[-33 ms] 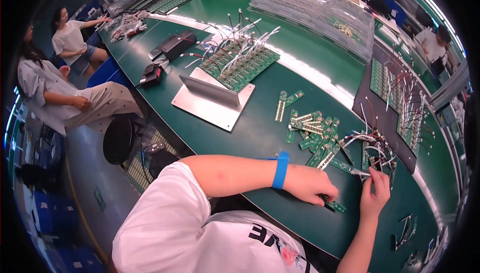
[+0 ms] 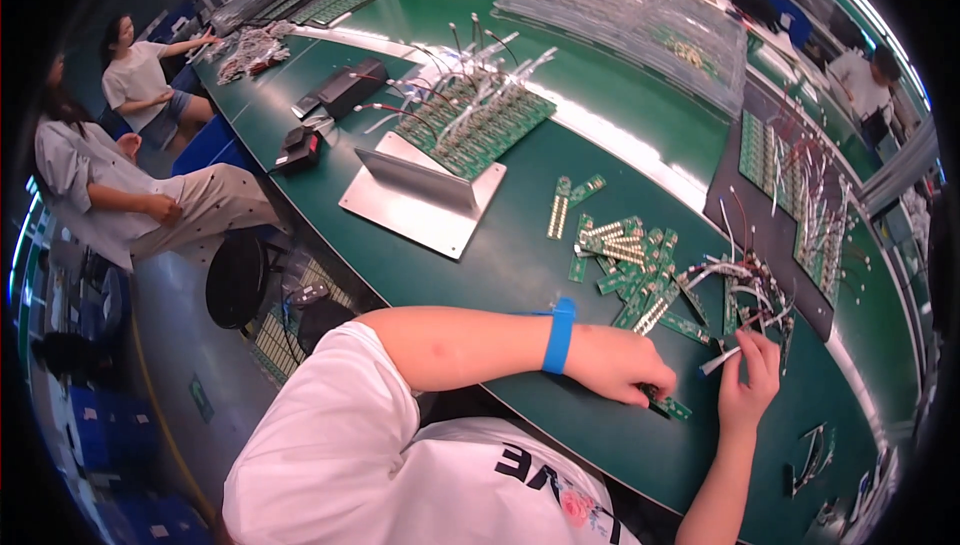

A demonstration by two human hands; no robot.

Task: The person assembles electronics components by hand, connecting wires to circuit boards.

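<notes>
My left hand (image 2: 622, 369), with a blue band (image 2: 560, 337) round its wrist, is closed on a small narrow green circuit board (image 2: 676, 408) just above the table. The fingers cover most of that board. To its right, my right hand (image 2: 750, 385) pinches a white cable (image 2: 720, 360), whose free end points down and left toward the left hand. Beyond both hands lies a loose pile of narrow circuit boards (image 2: 635, 265). A tangle of wired boards (image 2: 755, 295) with white, red and black leads lies just past the right fingers.
A bent metal plate (image 2: 425, 207) stands left of the pile, against panels of wired green boards (image 2: 475, 125). A black mat (image 2: 728, 175) on the right bears more wired panels (image 2: 795, 200). Clear plastic trays (image 2: 620, 30) are stacked behind. Co-workers (image 2: 150, 75) sit at left.
The white cable in my right hand has swung, its free end now lower and tilted down toward the left. My left hand stays nearly in place on the small board.
</notes>
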